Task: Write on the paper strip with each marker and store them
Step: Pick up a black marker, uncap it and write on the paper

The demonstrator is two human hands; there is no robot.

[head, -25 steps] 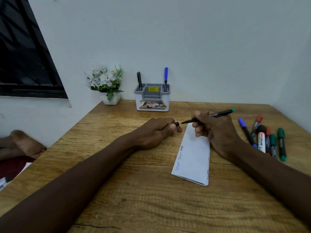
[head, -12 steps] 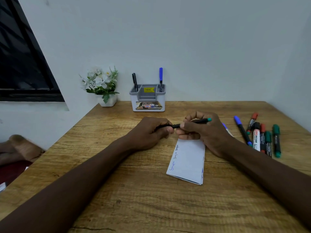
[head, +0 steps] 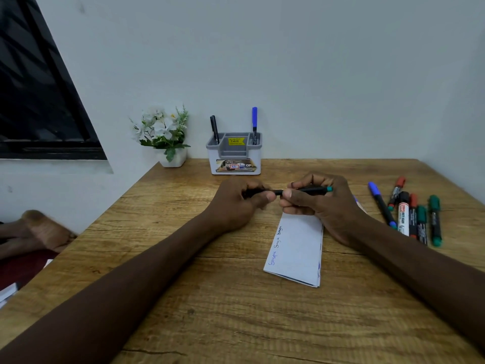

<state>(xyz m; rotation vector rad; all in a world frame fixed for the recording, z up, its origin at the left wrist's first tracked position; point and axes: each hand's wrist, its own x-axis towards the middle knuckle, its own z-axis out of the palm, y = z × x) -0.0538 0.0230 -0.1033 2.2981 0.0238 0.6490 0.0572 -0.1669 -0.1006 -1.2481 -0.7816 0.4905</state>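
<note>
Holding: a green-ended black marker (head: 309,191), level between both my hands, above the far end of the paper strip (head: 299,248)
Left hand (head: 236,203): my fingers curl round the marker's left end; my thumb lies along it, pointing at the other hand
Right hand (head: 322,203): my fingers and thumb pinch the barrel; the green end pokes out past my knuckles to the right; my wrist lies beside the strip's right edge
Cap: I cannot tell whether it is seated; my fingers hide the join
Strip: folded and white, flat on the wooden table (head: 236,311), slightly angled; blue and dark handwriting runs along its left edge
Desk organizer (head: 233,158): grey and white, by the wall; a black pen (head: 214,128) stands in its left compartment, a blue-capped marker (head: 254,122) in its right one
Loose markers (head: 412,214): six lie to my right, blue, red and green caps among them, one with a white whiteboard label; well apart from the organizer
Flower pot (head: 164,135): white blooms, just left of the organizer
</note>
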